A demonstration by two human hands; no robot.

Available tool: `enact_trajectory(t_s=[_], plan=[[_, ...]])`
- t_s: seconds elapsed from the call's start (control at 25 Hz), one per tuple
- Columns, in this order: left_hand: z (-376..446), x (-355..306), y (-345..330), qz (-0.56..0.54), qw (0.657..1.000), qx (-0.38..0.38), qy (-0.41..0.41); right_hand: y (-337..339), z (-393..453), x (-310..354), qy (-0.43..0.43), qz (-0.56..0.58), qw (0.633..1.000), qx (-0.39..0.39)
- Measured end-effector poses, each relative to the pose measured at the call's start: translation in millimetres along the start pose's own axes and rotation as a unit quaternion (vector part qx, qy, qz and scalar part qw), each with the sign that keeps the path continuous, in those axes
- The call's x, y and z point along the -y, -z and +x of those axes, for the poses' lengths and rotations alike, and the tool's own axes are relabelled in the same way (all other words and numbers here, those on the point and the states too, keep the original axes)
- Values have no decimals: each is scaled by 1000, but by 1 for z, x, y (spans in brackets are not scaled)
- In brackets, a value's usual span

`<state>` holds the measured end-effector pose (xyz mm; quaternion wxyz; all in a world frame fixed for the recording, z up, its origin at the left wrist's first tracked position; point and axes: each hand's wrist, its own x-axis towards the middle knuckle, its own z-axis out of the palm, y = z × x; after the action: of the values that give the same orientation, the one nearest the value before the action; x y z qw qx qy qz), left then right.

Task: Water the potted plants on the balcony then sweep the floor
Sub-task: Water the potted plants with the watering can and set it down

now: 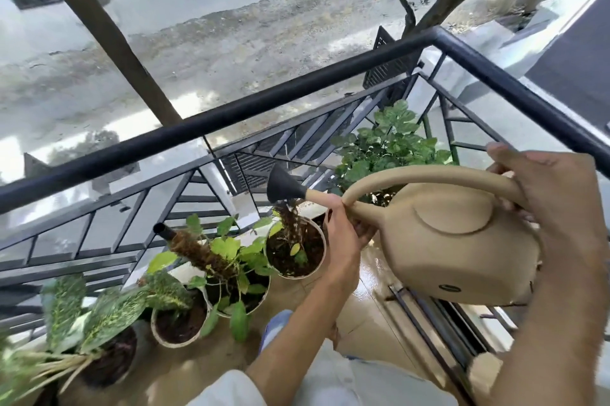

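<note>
Fingers of right hand [561,204] wrapped round tilted watering can [455,240] handle, left hand [343,234] fingers pinching its spout.

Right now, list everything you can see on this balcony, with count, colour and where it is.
watering can: one, beige with a black rose, tilted over the right white pot
pots: four, three white, one dark; in a row along the railing, from right white pot to dark pot at far left
bush: one, green, in the railing corner
railing: one, black, around the balcony
floor: tan, wet and shiny
street: grey, below
left hand: steadying the spout
right hand: gripping the handle
</note>
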<state>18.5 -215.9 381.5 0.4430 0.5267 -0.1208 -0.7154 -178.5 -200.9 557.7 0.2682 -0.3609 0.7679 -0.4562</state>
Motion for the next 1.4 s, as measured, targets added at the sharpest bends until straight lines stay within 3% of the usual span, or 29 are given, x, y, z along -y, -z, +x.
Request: enact_trajectory(t_s=[0.52, 1.0, 1.4], plan=[[38, -28, 5, -33, 999, -25, 14, -50, 38, 19, -20, 9, 1000, 11], [77, -97, 32, 66, 995, 53, 51, -94, 17, 55, -102, 43, 994, -2], [91, -95, 20, 98, 981, 107, 129, -83, 11, 41, -125, 15, 988, -91]])
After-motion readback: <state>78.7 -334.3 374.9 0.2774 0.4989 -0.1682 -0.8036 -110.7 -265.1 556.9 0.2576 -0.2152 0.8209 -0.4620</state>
